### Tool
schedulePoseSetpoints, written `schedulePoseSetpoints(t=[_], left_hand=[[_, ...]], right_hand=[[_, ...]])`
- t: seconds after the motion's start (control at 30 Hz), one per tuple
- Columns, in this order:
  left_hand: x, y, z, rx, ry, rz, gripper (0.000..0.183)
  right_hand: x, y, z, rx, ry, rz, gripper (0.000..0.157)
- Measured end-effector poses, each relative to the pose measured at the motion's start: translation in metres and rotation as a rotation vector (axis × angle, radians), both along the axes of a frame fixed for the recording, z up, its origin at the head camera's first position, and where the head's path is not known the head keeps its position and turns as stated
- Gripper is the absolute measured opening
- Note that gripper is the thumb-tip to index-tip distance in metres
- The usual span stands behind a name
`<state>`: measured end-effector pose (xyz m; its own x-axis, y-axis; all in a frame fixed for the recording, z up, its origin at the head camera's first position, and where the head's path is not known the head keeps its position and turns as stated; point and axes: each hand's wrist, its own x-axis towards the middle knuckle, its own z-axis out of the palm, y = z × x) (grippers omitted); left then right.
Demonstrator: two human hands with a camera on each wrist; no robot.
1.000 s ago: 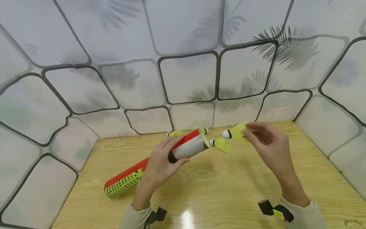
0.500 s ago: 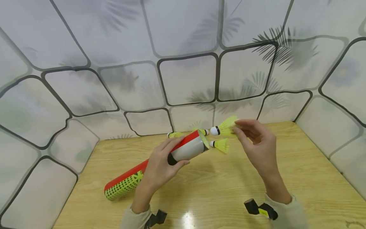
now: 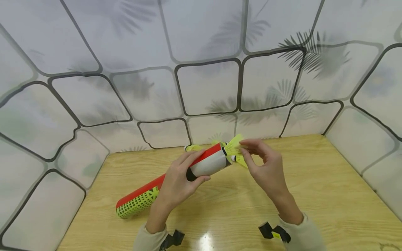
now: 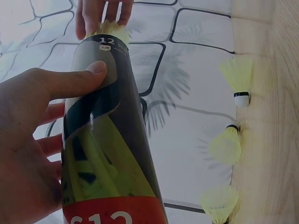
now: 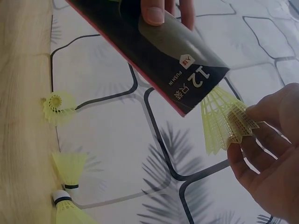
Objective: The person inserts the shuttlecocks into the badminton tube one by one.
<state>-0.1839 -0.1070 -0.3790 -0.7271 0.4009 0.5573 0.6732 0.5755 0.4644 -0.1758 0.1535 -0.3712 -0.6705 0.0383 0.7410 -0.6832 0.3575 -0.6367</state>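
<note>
My left hand [image 3: 177,183] grips a long red, grey and yellow-green shuttlecock tube [image 3: 208,162] near its upper end, tilted with its mouth up to the right. My right hand [image 3: 267,167] pinches a yellow shuttlecock [image 3: 233,145] by its skirt. The white cork end is hidden inside the tube's mouth, and the skirt sticks out. In the right wrist view the skirt [image 5: 224,119] fans out beyond the tube's printed end [image 5: 198,79], with thumb and fingers at its edge. The left wrist view shows the left thumb [image 4: 96,68] lying along the tube just below the mouth.
Several more yellow shuttlecocks lie on the wooden table [image 3: 238,209]: one [image 3: 241,161] just behind the held one, another [image 3: 193,147] by the back wall. A patterned cloth wall [image 3: 207,87] encloses the back and sides.
My right hand has moved left, bringing the shuttlecock from clear of the tube to cork-first into its mouth. The left hand and tube have stayed nearly still.
</note>
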Motion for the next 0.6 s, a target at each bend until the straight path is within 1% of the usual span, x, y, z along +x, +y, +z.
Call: schedulePoseSetpoints(t=[0.13, 0.27, 0.6], left_hand=[[0.0, 0.001, 0.0, 0.003, 0.002, -0.012, 0.074], [-0.001, 0.001, -0.001, 0.006, 0.005, -0.024, 0.074], [-0.001, 0.001, 0.0, 0.006, 0.013, -0.022, 0.075]], right_hand=[[0.0, -0.006, -0.003, 0.022, 0.009, 0.001, 0.028], [0.0, -0.011, -0.006, 0.04, -0.002, 0.009, 0.024], [0.002, -0.022, -0.008, 0.069, 0.009, 0.036, 0.025]])
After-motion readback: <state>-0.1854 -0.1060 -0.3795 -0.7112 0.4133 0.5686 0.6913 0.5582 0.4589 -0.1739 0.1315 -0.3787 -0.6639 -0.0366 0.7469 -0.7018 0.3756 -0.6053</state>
